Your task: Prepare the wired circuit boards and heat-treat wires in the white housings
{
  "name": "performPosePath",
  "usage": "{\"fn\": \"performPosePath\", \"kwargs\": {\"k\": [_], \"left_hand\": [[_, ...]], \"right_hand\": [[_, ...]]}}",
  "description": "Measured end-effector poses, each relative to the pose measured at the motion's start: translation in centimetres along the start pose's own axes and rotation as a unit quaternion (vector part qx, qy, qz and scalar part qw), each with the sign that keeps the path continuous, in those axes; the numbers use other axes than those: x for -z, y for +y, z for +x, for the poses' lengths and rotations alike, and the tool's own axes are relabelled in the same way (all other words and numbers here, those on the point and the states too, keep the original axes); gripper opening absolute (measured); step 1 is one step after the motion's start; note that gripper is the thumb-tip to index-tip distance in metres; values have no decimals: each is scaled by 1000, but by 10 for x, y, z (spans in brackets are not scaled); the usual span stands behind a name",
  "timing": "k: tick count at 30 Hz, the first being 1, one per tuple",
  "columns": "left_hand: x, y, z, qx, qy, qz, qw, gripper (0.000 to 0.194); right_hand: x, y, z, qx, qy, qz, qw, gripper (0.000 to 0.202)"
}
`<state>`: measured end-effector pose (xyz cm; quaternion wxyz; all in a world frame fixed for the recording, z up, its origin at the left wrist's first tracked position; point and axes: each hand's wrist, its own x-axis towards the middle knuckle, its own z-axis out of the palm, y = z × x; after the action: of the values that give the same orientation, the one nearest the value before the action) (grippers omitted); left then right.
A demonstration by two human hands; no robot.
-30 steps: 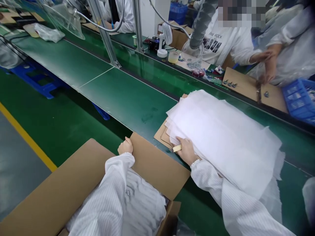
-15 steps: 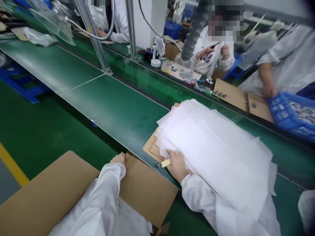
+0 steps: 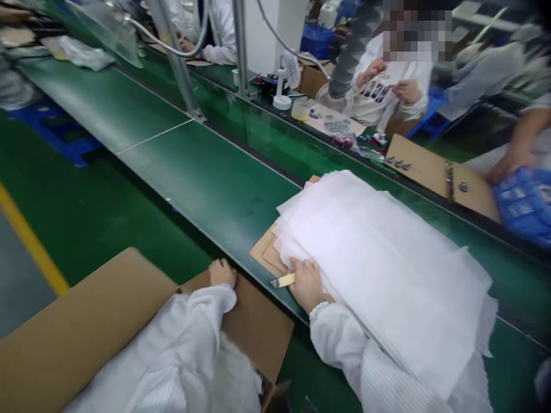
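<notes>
My left hand (image 3: 222, 273) is closed over the upper edge of a brown carton flap (image 3: 258, 321), beside the green bench's near edge. The open cardboard carton's other flap (image 3: 99, 310) spreads out to the left. In my right hand (image 3: 306, 285) is a utility knife (image 3: 284, 280) with a pale yellow handle, its tip pointing left over the bench edge. That hand rests against the near left side of a stack of thin white sheets (image 3: 379, 258). Brown cardboard pieces (image 3: 264, 246) stick out from under the stack. My forearm and sleeve hide part of the carton's inside.
The long green bench (image 3: 206, 178) runs diagonally, with a metal post (image 3: 176, 63) and a raised ledge behind it. Across it, a person (image 3: 387, 86) handles something small. Another person's hand touches a blue basket (image 3: 525, 198) at right. A blue stool (image 3: 64, 135) stands at left.
My left hand has shifted slightly right and up along the carton flap, which tilts lower. My right hand keeps the utility knife by the stack. The blue basket has moved right.
</notes>
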<state>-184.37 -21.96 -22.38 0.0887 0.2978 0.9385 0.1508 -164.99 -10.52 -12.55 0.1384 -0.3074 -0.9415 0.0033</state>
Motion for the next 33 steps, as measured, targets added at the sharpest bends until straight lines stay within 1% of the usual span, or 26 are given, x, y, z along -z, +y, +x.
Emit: {"fn": "performPosePath", "kwargs": {"k": [2,4,5,6,7,8,9,10,12,13,15,17,20,22,24,26,29,31,32,33], "left_hand": [[16,-7,-42,0,26,-17,1000,42],[32,-19,-93,10,61,-35,997,40],[39,-30,-122,21,87,-47,995,40],[44,-45,-154,40,146,-85,985,40],[48,-63,-187,85,202,-98,971,40],[50,-86,-221,150,243,-80,955,41],[50,-110,-255,222,260,-42,939,45],[49,-135,-288,292,259,2,921,49],[43,-181,-347,392,219,64,891,57],[40,-200,-371,421,195,80,882,61],[35,-228,-408,432,153,94,884,65],[33,-246,-430,410,126,93,898,66],[37,-260,-450,375,102,82,918,66],[43,-264,-459,352,80,80,929,67],[48,-265,-462,343,61,85,933,71],[54,-261,-459,357,48,87,929,76],[68,-253,-451,377,50,74,922,78],[83,-251,-450,357,71,52,930,77],[92,-252,-452,340,87,31,936,76],[102,-255,-456,330,106,3,938,73]], "right_hand": [[0,1,-2,-1,-16,-13,1000,25],[-2,1,-4,-2,-26,-30,999,25],[-2,1,-6,3,-31,-40,999,27],[-2,0,-7,5,-31,-49,998,27],[-2,0,-9,7,-30,-61,998,27],[-2,-1,-11,8,-28,-74,997,27],[-2,-1,-13,0,-27,-91,996,27],[-2,-2,-15,2,-31,-104,994,28],[-3,-3,-19,-3,-29,-125,992,32],[-4,-3,-21,-7,-25,-130,991,33],[-5,-3,-24,-11,-24,-129,991,38],[-2,-7,-27,-28,-24,-110,993,36],[11,-22,-33,-89,-10,-78,993,35],[23,-43,-44,-131,21,-38,990,40],[33,-69,-66,-149,39,34,987,44],[38,-98,-101,-127,14,82,988,46],[39,-131,-177,-73,-63,122,988,45],[40,-139,-235,-42,-113,141,983,42],[42,-138,-263,-44,-163,151,974,44],[45,-134,-288,-77,-214,152,962,43]]}}
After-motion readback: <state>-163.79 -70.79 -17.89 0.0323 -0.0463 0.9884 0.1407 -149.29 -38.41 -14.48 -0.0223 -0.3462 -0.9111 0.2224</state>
